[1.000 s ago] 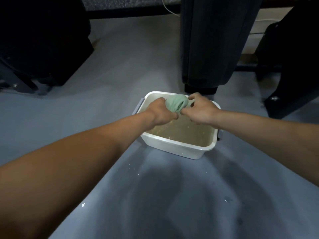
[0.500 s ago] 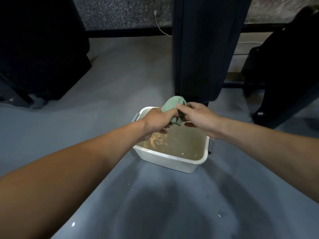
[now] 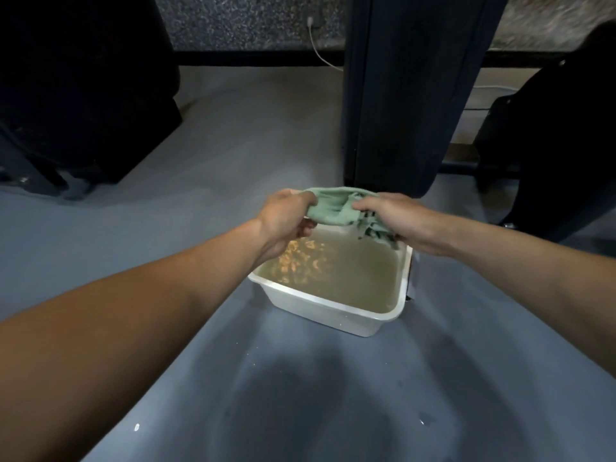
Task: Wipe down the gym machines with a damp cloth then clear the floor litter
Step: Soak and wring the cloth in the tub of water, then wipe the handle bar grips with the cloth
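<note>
1. Two hands grip one green cloth [image 3: 335,208] between them: the left hand [image 3: 286,218] has its fingers curled round the cloth's end at 9 o'clock, and the right hand [image 3: 396,220] is clenched over the bunched, darker end at 3 o'clock.
2. Held this way, the cloth's long axis runs from 9 to 3 o'clock, crosswise to both forearms, with a short slack span showing between the two fists.
3. Neither hand is clearly nearer; both sit at about the same reach, so each has an equal hold for a twist or a pull.
4. Straight below the cloth, toward 6 o'clock, lies the white basin [image 3: 320,303], filled with cloudy brownish water [image 3: 350,271]; the cloth hangs above its far rim and appears clear of the water.
5. Judged from this, wringing or opening out the cloth comes next, and drips should fall into the basin.
6. Beyond, at 12 o'clock, a dark machine column [image 3: 410,95] stands on the grey floor [image 3: 233,135], close behind the basin. Small white specks [image 3: 136,427] dot the floor near 7 o'clock.
</note>
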